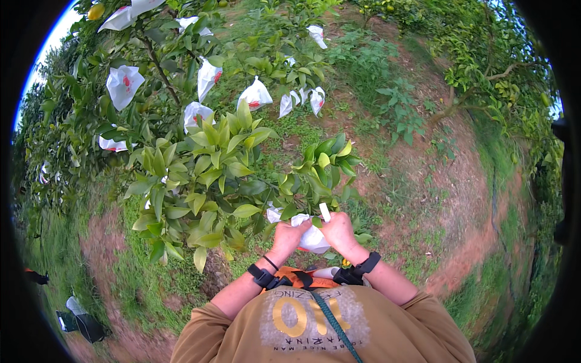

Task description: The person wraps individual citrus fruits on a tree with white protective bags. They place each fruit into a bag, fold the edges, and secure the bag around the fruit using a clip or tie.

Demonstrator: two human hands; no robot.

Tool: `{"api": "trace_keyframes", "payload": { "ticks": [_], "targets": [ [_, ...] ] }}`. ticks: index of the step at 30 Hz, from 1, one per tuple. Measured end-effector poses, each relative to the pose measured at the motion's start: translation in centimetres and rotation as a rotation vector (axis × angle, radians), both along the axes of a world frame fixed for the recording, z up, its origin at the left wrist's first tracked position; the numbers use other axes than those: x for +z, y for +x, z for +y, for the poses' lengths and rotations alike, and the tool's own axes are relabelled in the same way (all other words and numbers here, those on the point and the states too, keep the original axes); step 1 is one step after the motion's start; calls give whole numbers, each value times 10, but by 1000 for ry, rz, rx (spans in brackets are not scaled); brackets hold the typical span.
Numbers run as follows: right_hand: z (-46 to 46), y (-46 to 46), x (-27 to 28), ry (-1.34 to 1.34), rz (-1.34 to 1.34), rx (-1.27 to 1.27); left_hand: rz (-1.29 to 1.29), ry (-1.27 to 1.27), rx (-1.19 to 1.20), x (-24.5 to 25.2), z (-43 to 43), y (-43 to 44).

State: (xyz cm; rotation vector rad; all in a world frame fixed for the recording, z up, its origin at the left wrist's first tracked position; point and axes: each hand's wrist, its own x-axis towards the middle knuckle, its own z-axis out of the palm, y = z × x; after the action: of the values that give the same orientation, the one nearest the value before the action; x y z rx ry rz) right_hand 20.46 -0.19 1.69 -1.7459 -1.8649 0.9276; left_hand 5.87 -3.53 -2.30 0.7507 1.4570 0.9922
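Both hands meet low in the middle of the view, at the edge of a leafy citrus branch (245, 172). A white paper fruit bag (314, 240) with a red mark near its bottom hangs between them. My left hand (287, 237) pinches the upper left of this bag. On its other side, my right hand (340, 230) grips the top edge, and a white strip (324, 212) sticks up above these fingers. Leaves partly cover the bag's top, and any fruit inside is hidden. Another crumpled white bag (273, 213) hangs just left, behind my left hand.
Several white bags with red marks, such as one bag (255, 94), hang from the tree. A yellow fruit (96, 11) shows at upper left. Dark and pale objects (88, 322) lie on the grass at lower left. An orange pouch (290, 274) sits at my waist.
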Motion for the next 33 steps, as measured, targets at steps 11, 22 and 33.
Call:
{"api": "trace_keyframes", "payload": {
  "ticks": [11,22,33],
  "targets": [
    [-11,-12,-10,308,-125,-45,273,154,-387,16,-7,-23],
    [-21,-13,-20,433,65,-100,-16,327,-258,4,-10,-28],
    [-23,-1,-48,420,190,-10,-105,120,32,3,-3,-7]
  ]
}}
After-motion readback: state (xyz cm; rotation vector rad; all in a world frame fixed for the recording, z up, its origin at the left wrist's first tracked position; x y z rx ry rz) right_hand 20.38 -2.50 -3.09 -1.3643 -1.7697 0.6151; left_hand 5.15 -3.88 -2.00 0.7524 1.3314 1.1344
